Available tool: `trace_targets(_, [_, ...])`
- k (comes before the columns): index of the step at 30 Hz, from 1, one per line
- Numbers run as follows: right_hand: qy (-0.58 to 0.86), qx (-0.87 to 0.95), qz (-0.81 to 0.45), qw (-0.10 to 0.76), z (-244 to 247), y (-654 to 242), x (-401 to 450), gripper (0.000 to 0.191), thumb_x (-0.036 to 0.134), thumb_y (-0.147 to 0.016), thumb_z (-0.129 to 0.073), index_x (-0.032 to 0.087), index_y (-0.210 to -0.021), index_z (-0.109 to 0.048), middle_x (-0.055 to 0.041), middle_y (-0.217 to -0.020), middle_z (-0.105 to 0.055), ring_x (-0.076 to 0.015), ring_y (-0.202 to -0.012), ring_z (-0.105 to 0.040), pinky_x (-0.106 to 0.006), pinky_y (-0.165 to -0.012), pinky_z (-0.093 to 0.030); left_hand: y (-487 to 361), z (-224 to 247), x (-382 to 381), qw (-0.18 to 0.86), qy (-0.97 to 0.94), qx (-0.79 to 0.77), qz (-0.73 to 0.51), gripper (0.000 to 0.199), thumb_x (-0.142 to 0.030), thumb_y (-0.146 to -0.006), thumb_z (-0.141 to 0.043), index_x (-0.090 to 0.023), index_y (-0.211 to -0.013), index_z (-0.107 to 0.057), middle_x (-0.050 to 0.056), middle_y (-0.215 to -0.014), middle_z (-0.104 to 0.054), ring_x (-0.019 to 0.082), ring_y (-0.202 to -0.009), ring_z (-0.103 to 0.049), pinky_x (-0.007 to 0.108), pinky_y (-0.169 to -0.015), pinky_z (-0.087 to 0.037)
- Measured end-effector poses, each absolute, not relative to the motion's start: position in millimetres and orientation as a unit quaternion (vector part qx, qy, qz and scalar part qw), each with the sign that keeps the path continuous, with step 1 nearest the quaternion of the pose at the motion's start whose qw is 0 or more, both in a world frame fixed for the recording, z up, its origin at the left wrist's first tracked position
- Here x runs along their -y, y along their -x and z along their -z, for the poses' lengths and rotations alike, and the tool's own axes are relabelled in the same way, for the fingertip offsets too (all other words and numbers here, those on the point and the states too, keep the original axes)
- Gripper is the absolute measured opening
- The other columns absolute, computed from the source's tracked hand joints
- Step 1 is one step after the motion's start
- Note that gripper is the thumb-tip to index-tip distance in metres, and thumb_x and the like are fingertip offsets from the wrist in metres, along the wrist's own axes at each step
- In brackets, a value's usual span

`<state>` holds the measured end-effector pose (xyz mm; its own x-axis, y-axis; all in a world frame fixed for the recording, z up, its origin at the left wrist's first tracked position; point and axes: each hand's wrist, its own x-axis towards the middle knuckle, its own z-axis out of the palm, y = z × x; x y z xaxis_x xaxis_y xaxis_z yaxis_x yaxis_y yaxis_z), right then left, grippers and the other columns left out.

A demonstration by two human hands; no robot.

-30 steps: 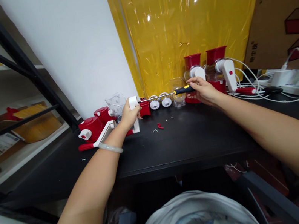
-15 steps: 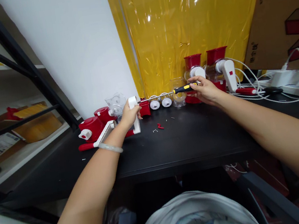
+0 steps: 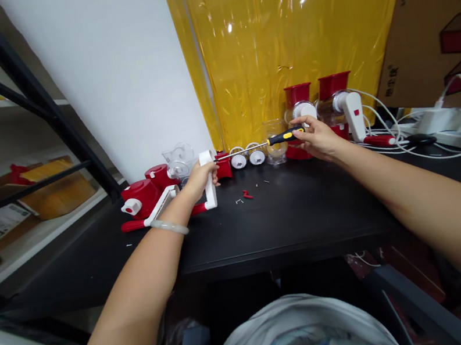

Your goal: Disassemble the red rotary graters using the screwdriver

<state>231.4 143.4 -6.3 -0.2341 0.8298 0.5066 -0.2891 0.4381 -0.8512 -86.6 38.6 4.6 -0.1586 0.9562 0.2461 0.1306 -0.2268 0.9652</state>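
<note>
My left hand (image 3: 201, 178) is closed round a white crank handle (image 3: 211, 194) with a red grip, held upright just over the black table. In my right hand (image 3: 315, 136) is a screwdriver (image 3: 281, 138) with a black and yellow handle, gripped by its end. Its long shaft points left and the tip meets the crank handle's upper part; the exact contact is too small to see. Below lie a small red plastic piece (image 3: 247, 194) and several small screws (image 3: 239, 201). A second white crank handle (image 3: 160, 205) rests left of my left wrist.
Red housings (image 3: 143, 198) and clear plastic parts (image 3: 179, 158) stand at the back left. Two white-ended drums (image 3: 257, 157) sit behind the screwdriver. Assembled red and white grinders (image 3: 337, 101) stand at right, beside tangled white cables (image 3: 451, 142). The table's front edge (image 3: 297, 252) runs near my body.
The crank handle in my left hand has shifted very slightly down and its angle has changed a little. The screwdriver has stayed nearly in place, its tip still at the handle.
</note>
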Motion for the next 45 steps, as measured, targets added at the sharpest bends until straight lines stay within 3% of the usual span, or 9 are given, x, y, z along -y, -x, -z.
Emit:
trace_targets(10, [0.209,0.629,-0.483,0.572,5.8,-230.9,-143.0,0.054,0.036,-0.060,-0.091,0.029,-0.100,-0.056,0.0038,-0.082,-0.055,-0.0146,-0.075,-0.058,-0.032,-0.068,-0.059,88.1,-7.1,-38.3,0.423,-0.497,-0.517,-0.554,0.017,-0.023,-0.063,-0.063,-0.021,-0.068,-0.047,-0.005,-0.047,-0.044,0.009,-0.040,-0.041,0.024,-0.044,-0.042])
trace_targets(20, [0.237,0.618,-0.491,0.566,5.8,-225.3,-138.4,0.044,0.029,-0.065,-0.085,0.028,-0.100,-0.058,0.0003,-0.091,-0.061,-0.0175,-0.083,-0.065,-0.034,-0.071,-0.059,87.5,-1.7,-44.0,0.314,-0.552,-0.538,-0.554,0.031,-0.019,-0.061,-0.065,-0.023,-0.086,-0.047,-0.009,-0.046,-0.049,0.012,-0.037,-0.046,0.026,-0.043,-0.044])
trace_targets(25, [0.315,0.600,-0.496,0.543,7.5,-221.7,-142.6,0.032,0.053,-0.087,-0.072,0.025,-0.093,-0.058,-0.0007,-0.074,-0.065,-0.0163,-0.061,-0.064,-0.031,-0.056,-0.054,85.4,-3.7,-41.5,0.290,-0.567,-0.500,-0.587,0.039,-0.020,-0.064,-0.062,-0.022,-0.100,-0.048,-0.012,-0.047,-0.048,0.012,-0.037,-0.046,0.027,-0.045,-0.045])
trace_targets(29, [0.380,0.643,-0.446,0.493,9.9,-223.5,-144.6,0.047,0.065,-0.100,-0.047,0.022,-0.090,-0.062,-0.0032,-0.057,-0.063,-0.0143,-0.038,-0.048,-0.027,-0.039,-0.034,87.8,-4.5,-41.0,0.264,-0.572,-0.494,-0.599,0.038,-0.018,-0.066,-0.064,-0.023,-0.100,-0.049,-0.011,-0.051,-0.048,0.011,-0.039,-0.047,0.026,-0.047,-0.045])
trace_targets(31, [0.376,0.666,-0.415,0.492,10.7,-224.8,-144.8,0.050,0.067,-0.099,-0.049,0.021,-0.084,-0.062,-0.0023,-0.052,-0.061,-0.0123,-0.034,-0.041,-0.026,-0.036,-0.028,89.2,-3.8,-41.5,0.262,-0.574,-0.495,-0.597,0.041,-0.017,-0.066,-0.067,-0.023,-0.102,-0.050,-0.011,-0.054,-0.049,0.010,-0.040,-0.048,0.025,-0.048,-0.045])
trace_targets(36, [0.369,0.678,-0.400,0.494,10.9,-224.8,-143.3,0.054,0.071,-0.088,-0.066,0.022,-0.069,-0.054,0.0000,-0.048,-0.054,-0.0094,-0.035,-0.040,-0.023,-0.035,-0.026,90.4,-1.6,-42.7,0.259,-0.582,-0.500,-0.587,0.041,-0.017,-0.066,-0.065,-0.023,-0.104,-0.049,-0.012,-0.051,-0.048,0.011,-0.039,-0.048,0.026,-0.049,-0.046])
trace_targets(45, [0.344,0.696,-0.370,0.510,11.9,-225.0,-143.6,0.057,0.076,-0.084,-0.066,0.023,-0.068,-0.052,0.0020,-0.045,-0.051,-0.0099,-0.037,-0.042,-0.023,-0.037,-0.027,90.7,-1.8,-43.9,0.272,-0.574,-0.506,-0.583,0.044,-0.019,-0.067,-0.065,-0.021,-0.109,-0.052,-0.011,-0.050,-0.049,0.012,-0.039,-0.047,0.029,-0.051,-0.048])
